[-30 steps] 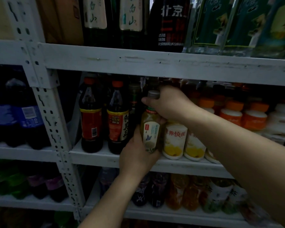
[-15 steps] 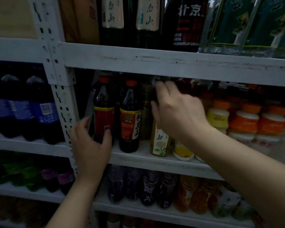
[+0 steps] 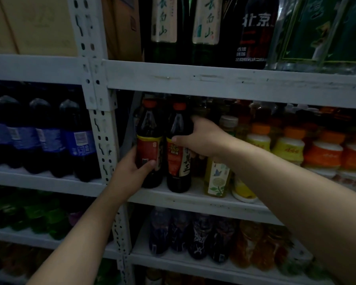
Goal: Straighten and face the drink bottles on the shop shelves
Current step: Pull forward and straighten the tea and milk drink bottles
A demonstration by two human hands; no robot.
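Observation:
Two dark bottles with red caps and red-and-yellow labels stand upright at the left end of the middle shelf (image 3: 193, 202). My left hand (image 3: 132, 171) grips the lower body of the left dark bottle (image 3: 149, 128), thumb across its label. My right hand (image 3: 201, 138) grips the right dark bottle (image 3: 178, 161) around its shoulder, thumb in front and fingers behind. Just to the right stands a yellow-green tea bottle (image 3: 217, 179) with a pale cap, partly hidden by my right wrist.
A perforated white upright (image 3: 103, 140) separates this bay from blue-labelled cola bottles (image 3: 78, 140) on the left. Yellow and orange drink bottles (image 3: 321, 153) fill the shelf to the right. Tall green bottles (image 3: 164, 27) stand above; dark and orange bottles (image 3: 193, 235) lie below.
My right hand left the tea bottle and took hold of the right dark bottle. My left hand moved right and closed around the left dark bottle. The view shifted left.

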